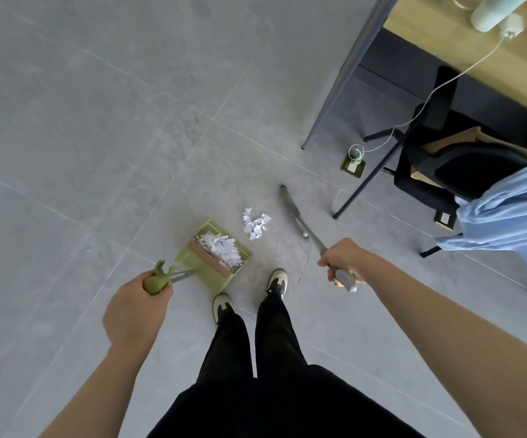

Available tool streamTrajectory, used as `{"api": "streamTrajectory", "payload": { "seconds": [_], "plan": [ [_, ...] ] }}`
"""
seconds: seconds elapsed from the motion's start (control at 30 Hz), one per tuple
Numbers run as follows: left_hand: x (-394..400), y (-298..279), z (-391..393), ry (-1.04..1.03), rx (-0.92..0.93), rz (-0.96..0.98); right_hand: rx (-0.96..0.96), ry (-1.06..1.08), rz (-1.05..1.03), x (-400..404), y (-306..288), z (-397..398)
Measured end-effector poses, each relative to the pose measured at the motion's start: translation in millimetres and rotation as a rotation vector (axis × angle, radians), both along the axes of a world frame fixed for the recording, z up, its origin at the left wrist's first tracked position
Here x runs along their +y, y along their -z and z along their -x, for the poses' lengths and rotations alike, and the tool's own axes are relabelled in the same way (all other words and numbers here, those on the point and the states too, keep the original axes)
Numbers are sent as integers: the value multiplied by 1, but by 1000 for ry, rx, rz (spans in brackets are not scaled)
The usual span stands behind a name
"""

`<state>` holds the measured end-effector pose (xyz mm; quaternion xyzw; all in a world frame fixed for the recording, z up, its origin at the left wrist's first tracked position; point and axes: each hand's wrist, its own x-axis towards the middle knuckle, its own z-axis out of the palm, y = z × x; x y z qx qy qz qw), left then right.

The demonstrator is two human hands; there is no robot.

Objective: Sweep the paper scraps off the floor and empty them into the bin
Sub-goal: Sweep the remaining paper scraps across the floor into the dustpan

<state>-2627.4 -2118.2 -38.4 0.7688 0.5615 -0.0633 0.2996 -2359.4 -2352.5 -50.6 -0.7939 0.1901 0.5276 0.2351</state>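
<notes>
White torn paper scraps (256, 224) piled on floor (98, 121); more inside green dustpan (192, 260). Left hand (135, 308) gripping dustpan handle, right hand (344, 263) clenched around broom (303, 226).

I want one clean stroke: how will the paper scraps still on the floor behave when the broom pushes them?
The paper scraps look tiny and thin, so probably very light and apt to scatter. They lie loosely, so some may slip past the dustpan.
</notes>
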Motion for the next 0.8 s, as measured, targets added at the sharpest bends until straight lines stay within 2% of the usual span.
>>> {"api": "streamTrajectory", "payload": {
  "seconds": [0.17,0.4,0.53,0.8],
  "plan": [
    [8,14,-14,25,16,-26,73,-52,2,16,4,13],
    [10,23,-35,96,7,-38,180,-401,-32,34,-14,50],
    [12,24,-39,106,3,-46,264,-469,-60,50,-20,78],
    [9,21,-31,94,-1,-24,204,-599,-40,59,-33,92]
  ]
}}
